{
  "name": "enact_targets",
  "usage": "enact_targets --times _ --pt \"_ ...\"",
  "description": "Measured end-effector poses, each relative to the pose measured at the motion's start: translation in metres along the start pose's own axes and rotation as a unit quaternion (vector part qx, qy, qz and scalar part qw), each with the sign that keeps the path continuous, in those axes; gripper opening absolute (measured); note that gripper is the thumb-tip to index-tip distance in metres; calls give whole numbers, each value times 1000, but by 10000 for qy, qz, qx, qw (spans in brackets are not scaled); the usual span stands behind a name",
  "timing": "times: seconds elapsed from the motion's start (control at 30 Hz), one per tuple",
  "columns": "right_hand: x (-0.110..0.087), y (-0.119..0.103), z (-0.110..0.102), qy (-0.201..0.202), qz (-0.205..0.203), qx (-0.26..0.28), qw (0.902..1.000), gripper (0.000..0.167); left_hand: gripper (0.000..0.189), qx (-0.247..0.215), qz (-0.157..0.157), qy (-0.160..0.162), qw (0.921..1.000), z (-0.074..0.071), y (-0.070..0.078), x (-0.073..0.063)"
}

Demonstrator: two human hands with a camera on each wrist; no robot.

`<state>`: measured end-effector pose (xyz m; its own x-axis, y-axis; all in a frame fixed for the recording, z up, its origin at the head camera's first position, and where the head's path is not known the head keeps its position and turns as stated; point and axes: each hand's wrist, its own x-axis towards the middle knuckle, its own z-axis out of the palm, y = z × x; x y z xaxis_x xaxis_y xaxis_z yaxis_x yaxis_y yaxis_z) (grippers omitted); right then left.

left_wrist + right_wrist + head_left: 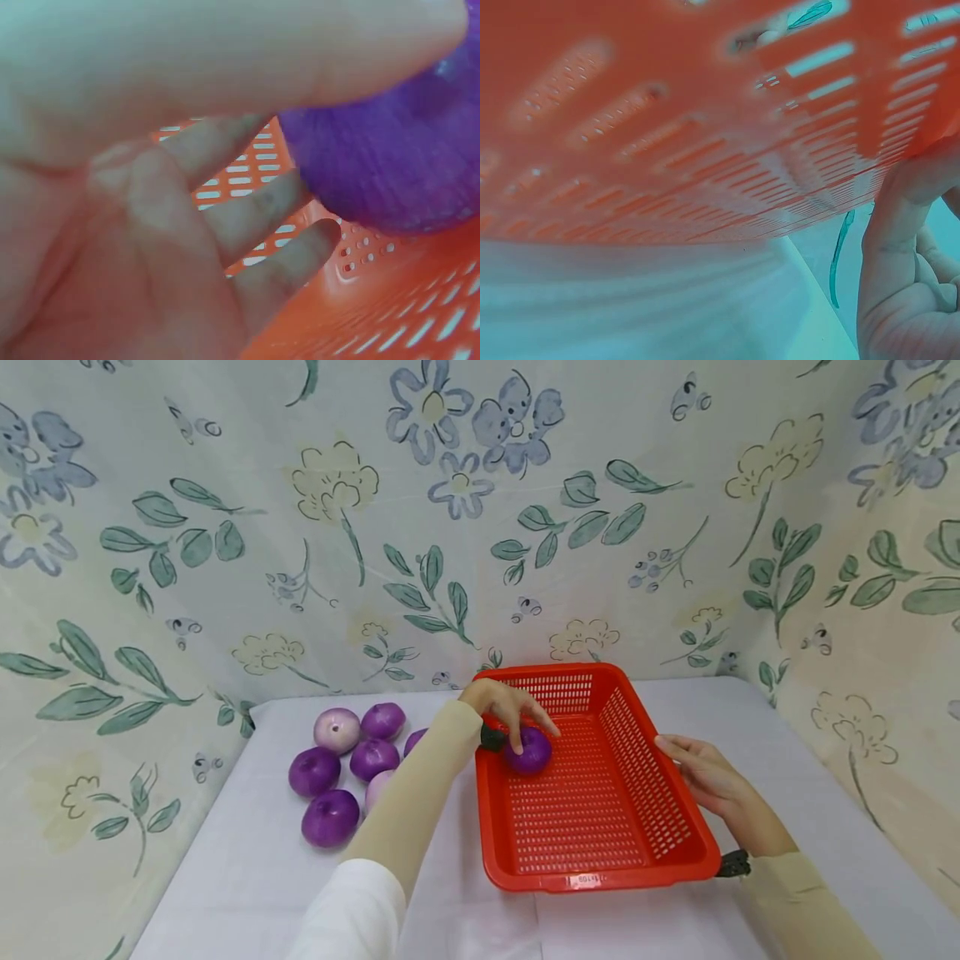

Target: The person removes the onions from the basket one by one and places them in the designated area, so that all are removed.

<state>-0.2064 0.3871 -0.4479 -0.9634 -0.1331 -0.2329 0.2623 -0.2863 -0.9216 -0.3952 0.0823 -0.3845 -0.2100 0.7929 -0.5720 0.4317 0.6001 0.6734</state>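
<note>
My left hand (506,703) reaches down into a red plastic basket (592,835) and holds a purple onion (534,755) near its left wall. In the left wrist view the thumb lies across the top of the onion (382,169), and the other fingers (259,210) extend towards its side, with the slotted basket wall behind them. At the basket's right side, my right hand (708,777) grips the rim, thumb on top. The right wrist view has that hand (907,277) at the edge of the perforated basket (682,172).
Several more onions lie in a cluster on the white-covered table (225,877) left of the basket, among them a deep purple onion (330,817) and a paler onion (337,730). My left forearm partly covers the cluster. A floral cloth (465,568) hangs behind the table.
</note>
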Motion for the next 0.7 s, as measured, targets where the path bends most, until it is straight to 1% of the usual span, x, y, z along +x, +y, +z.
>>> enact_targets --times 0.07,0.17,0.3,0.4,0.57,0.7 --pt "0 0 0 -5 -1 26 10000 24 69 108 14 -26 9999 0 -1 1" --pt "1 0 -1 -45 -14 59 10000 24 71 60 7 -94 9999 1 -3 4" --pt "2 0 -1 -76 -57 107 9999 25 70 -76 -183 -61 9998 2 -4 5" --pt "3 0 -1 -126 -82 161 9998 26 68 -53 -270 22 9996 3 -4 5" --pt "2 0 -1 -191 -51 164 9997 26 64 127 -226 142 9996 7 -6 7" --pt "1 0 0 -134 -18 100 9999 25 65 -3 -195 159 9997 8 -10 12"
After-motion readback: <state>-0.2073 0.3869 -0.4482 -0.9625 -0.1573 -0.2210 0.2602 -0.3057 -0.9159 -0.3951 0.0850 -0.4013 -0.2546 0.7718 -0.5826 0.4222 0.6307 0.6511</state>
